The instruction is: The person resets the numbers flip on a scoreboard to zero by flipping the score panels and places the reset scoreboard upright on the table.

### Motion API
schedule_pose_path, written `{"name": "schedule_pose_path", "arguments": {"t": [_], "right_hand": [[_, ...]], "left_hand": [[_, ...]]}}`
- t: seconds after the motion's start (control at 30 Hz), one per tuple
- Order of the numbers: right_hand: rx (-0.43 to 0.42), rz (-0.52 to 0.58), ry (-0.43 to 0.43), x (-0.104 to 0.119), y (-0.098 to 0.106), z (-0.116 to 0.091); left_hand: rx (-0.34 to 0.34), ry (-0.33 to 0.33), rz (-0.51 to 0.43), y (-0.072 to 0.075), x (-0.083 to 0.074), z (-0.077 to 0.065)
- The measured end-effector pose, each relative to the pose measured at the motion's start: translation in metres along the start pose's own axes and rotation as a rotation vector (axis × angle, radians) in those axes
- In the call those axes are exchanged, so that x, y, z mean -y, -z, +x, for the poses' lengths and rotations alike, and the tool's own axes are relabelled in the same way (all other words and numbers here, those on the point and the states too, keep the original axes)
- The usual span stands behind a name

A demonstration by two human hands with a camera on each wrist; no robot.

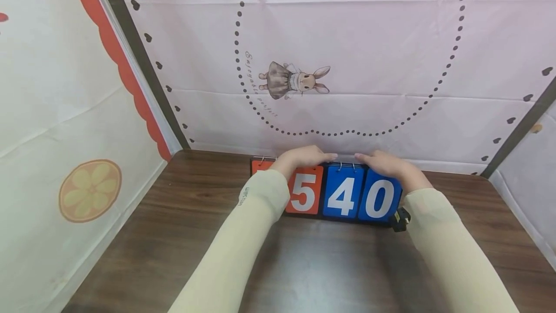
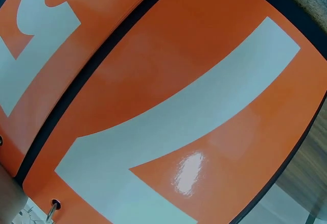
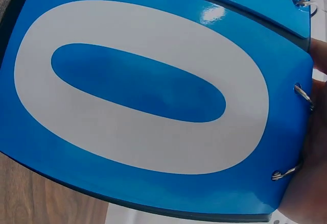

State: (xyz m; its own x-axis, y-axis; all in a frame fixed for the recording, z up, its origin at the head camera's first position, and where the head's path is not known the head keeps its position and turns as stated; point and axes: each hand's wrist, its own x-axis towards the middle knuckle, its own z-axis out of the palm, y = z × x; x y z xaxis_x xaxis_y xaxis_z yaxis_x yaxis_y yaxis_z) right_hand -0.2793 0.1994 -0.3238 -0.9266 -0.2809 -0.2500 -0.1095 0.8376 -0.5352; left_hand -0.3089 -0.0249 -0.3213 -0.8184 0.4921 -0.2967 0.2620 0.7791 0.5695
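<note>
Scoreboard: the scoreboard is at the back of the table, in front of the back cloth, its cards facing you.
Red pair: at your left; the inner red card reads 5, and the outer red card, mostly behind your left arm in the head view, bears a numeral in the left wrist view that looks like a 7, partly cut off.
Blue pair: at your right, the inner blue card reads 4 and the outer blue card reads 0.
Rings: metal rings run through holes along the cards' top edges.
Left hand: your left hand lies at the top edge above the red pair, one digit pointing inward; you cannot tell whether its other fingers clamp the scoreboard, as they are hidden.
Right hand: your right hand mirrors it above the blue pair, one digit pointing inward; its grip likewise cannot be told.
Gap: the two visible tips stand apart.
Sleeves: pale, the left sleeve lettered near its cuff.
Cloth print: a rabbit lying sideways.
</note>
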Motion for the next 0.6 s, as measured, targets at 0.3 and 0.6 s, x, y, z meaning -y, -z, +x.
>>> {"name": "schedule_pose_path", "arguments": {"t": [0.3,0.6], "right_hand": [[-0.022,0.033,0.060,-0.0030,0.0018,-0.0015],[-0.066,0.092,0.071,-0.0047,0.0036,-0.0055]], "left_hand": [[-0.002,-0.020,-0.015,-0.0003,0.0023,-0.0004],[-0.130,-0.043,0.030,-0.0052,0.0033,-0.0010]]}}
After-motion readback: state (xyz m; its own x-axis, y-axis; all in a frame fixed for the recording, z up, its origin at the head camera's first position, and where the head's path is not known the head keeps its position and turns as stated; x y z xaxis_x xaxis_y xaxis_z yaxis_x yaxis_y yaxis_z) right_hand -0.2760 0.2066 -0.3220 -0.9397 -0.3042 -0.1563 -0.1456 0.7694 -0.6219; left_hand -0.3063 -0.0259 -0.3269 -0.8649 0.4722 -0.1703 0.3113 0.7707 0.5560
